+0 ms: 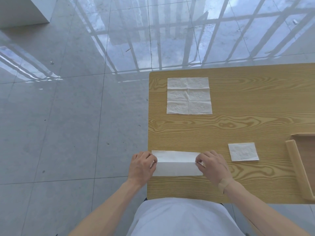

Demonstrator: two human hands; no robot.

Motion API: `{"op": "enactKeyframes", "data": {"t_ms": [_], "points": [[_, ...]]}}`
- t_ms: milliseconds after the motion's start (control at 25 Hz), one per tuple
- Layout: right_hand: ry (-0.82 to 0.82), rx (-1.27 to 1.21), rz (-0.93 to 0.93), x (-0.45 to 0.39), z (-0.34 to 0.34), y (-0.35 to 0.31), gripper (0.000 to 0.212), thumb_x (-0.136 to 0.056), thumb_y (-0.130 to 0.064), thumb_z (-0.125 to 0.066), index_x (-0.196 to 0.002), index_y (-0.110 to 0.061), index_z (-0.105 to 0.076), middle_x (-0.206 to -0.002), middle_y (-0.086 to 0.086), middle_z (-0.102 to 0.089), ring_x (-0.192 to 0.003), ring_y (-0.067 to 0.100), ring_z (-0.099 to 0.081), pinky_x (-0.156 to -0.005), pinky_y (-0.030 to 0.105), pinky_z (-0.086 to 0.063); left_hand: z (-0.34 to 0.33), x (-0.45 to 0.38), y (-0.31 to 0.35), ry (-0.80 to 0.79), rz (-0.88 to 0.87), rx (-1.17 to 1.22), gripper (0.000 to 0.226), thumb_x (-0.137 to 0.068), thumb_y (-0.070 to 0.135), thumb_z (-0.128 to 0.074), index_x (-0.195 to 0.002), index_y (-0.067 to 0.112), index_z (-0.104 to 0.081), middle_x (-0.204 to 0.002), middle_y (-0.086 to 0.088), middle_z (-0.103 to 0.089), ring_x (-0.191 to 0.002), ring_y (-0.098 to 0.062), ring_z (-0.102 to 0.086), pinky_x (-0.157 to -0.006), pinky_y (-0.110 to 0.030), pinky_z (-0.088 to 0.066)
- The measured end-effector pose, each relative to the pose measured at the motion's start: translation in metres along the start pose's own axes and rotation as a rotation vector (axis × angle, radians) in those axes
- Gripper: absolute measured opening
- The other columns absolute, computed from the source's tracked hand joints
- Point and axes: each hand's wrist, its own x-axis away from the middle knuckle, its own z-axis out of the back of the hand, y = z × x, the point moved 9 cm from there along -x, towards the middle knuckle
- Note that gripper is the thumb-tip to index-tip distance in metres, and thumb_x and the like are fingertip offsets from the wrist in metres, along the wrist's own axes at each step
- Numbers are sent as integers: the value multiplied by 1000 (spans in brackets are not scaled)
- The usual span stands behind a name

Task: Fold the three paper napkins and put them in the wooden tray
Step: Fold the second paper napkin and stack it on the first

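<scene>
A white paper napkin (177, 163) lies near the table's front left edge, its near part turned up and over along a crease. My left hand (142, 165) pinches its left end and my right hand (212, 166) pinches its right end at the crease. A small folded napkin (243, 151) rests flat to the right of my right hand. An unfolded square napkin (188, 96) lies flat at the back left of the table. The wooden tray (296, 166) is at the right edge, only partly in view.
The wooden table (238, 121) has its left edge just under my left hand, with glossy tiled floor (68, 116) beyond. My torso in a light shirt presses against the front edge. A white block stands on the floor at the far left.
</scene>
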Motion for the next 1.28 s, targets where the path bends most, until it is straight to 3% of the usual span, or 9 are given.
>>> {"op": "enactKeyframes", "data": {"t_ms": [200,320,720,920,1040,1120,1200,1280], "points": [[185,10,64,2,29,-4,11,-79,-17,-75,-78,-22,-65,-79,-9,-64,-85,22,-59,-71,31,-38,22,-8,10,157,-119,-3,10,-83,14,-72,-81,21,-65,-86,6,-62,-82,-16,-55,-79,-30,-37],[217,38,102,13,26,-4,12,-78,-18,-76,-80,-22,-65,-81,-9,-64,-86,22,-59,-73,32,-39,21,0,18,197,-215,-40,8,-85,15,-69,-81,20,-64,-88,4,-63,-81,-17,-54,-80,-31,-38],[90,49,45,42,-13,2,19,-73,-13,-80,-76,-22,-64,-81,-9,-65,-80,21,-60,-70,34,-44,-18,36,14,3,-209,-120,18,-75,9,-77,-75,20,-64,-83,5,-64,-75,-19,-58,-80,-28,-35],[73,98,-20,43,-17,7,27,-66,-10,-82,-88,-21,-71,-89,-5,-68,-85,25,-63,-70,37,-47,-25,35,13,-55,-181,-107,17,-73,10,-79,-76,20,-65,-84,4,-65,-76,-20,-59,-79,-29,-35],[107,105,28,44,-18,-6,28,-77,-15,-70,-105,-20,-67,-105,-3,-67,-100,25,-61,-79,39,-46,-28,31,26,-60,-233,-66,10,-80,16,-71,-89,18,-67,-96,1,-66,-87,-22,-63,-85,-30,-38],[58,143,84,43,-28,-21,37,-86,-26,-53,-121,-18,-60,-123,-1,-62,-117,26,-56,-90,41,-46,-39,28,40,-125,-252,-67,25,-89,26,-59,-110,13,-65,-118,-4,-64,-109,-27,-61,-97,-37,-43],[-48,202,114,39,-44,-33,56,-90,-40,-42,-138,-13,-47,-145,4,-49,-135,29,-42,-105,45,-37,-60,25,50,-260,-220,-139,52,-97,41,-42,-139,10,-48,-150,-9,-44,-140,-28,-38,-114,-46,-33],[-129,251,133,35,-58,-41,68,-92,-50,-35,-147,-11,-33,-157,6,-29,-144,31,-27,-112,49,-19,-77,25,58,-363,-203,-204,69,-100,53,-22,-154,12,-16,-164,-5,-4,-150,-24,-1,-122,-47,-5]]}}
